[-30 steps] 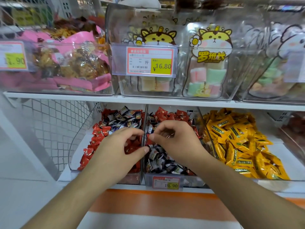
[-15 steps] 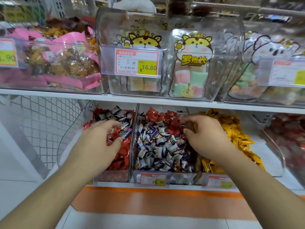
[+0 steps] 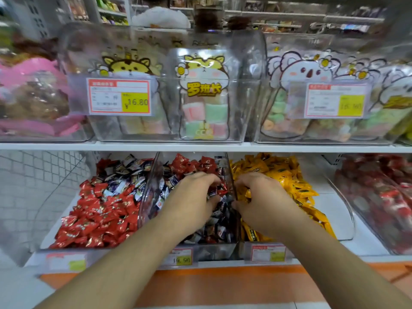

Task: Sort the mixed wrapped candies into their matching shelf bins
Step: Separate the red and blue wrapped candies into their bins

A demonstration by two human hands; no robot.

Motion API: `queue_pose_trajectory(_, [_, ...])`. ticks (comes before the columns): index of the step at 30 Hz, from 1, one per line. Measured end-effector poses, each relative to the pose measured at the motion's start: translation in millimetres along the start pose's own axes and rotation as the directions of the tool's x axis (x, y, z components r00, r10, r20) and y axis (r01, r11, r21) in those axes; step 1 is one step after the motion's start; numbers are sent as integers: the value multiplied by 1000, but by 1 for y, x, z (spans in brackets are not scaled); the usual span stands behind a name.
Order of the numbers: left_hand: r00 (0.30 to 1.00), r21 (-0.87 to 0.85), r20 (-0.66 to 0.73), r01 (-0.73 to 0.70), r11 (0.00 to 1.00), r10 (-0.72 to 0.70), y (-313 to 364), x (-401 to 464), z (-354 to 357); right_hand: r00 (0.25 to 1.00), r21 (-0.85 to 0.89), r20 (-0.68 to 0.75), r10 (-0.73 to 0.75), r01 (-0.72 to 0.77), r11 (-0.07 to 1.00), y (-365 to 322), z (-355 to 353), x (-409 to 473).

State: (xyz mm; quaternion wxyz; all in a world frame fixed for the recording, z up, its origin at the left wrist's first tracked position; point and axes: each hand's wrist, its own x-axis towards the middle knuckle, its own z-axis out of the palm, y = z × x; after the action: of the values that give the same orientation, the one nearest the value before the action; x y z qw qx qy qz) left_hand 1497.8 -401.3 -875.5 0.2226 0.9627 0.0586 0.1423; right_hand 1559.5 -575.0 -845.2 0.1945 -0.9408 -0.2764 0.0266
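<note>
Three clear bins side by side on the lower shelf. Left bin (image 3: 145, 192): red candies (image 3: 98, 217) up front, some dark-and-white ones behind. Middle bin (image 3: 229, 166): dark-and-white candies (image 3: 219, 230), red ones piled at the back. Right bin (image 3: 341, 221): all yellow candies (image 3: 296, 181).

lower bins: clear glossy plastic bin walls (image 3: 229, 172), smooth, catching glare.
red candies: shiny crinkled red foil-like wrappers (image 3: 89, 219), heaped toward 9 o'clock.
middle candies: glossy dark-and-white film wrappers (image 3: 219, 230), creased.
yellow candies: smooth glossy yellow plastic wrappers (image 3: 296, 186) toward 3 o'clock.
upper bins: clear rounded plastic tubs (image 3: 243, 90) with printed cartoon stickers, at 12 o'clock.
price tags: matt paper cards, orange-bordered (image 3: 119, 97), behind clear sleeves.
shelf: smooth white painted shelf edge (image 3: 200, 147).
side panel: white wire mesh (image 3: 33, 175), at 9 o'clock.
pink bags: glossy pink plastic film (image 3: 33, 128).
</note>
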Motion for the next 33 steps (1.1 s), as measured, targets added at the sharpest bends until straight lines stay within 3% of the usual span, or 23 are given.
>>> queue_pose_trajectory(8, [998, 61, 30, 55, 997, -57, -3, 39, 34, 1000, 86, -3, 11, -11, 996, 6, -3, -2])
queue_pose_trajectory(14, [971, -147, -138, 176, 973, -197, -1, 29, 14, 1000, 67, 2, 6, -6, 998, 5, -4, -1])
queue_pose_trajectory(18, [946, -255, -215, 185, 949, -242, -15, 2, -22, 1000, 2, 7, 1, -1, 1000, 2, -2, -2])
queue_pose_trajectory(23, [874, -205, -360, 267, 942, -326, -51, -28, -80, 1000, -36, -8, 26, -26, 999, -8, 1, -5])
queue_pose_trajectory(28, [865, 25, -303, 427, 904, -400, -83, -61, -95, 999, -27, -12, 48, -48, 998, -13, 5, -8])
queue_pose_trajectory(30, [885, 81, -283, 407, 910, -370, -80, -65, -91, 999, -20, -14, 47, -48, 999, -13, 5, -9])
queue_pose_trajectory(33, [945, 66, -231, 251, 966, -230, -61, -58, -79, 998, 6, -21, 51, -50, 999, -12, 3, -8])
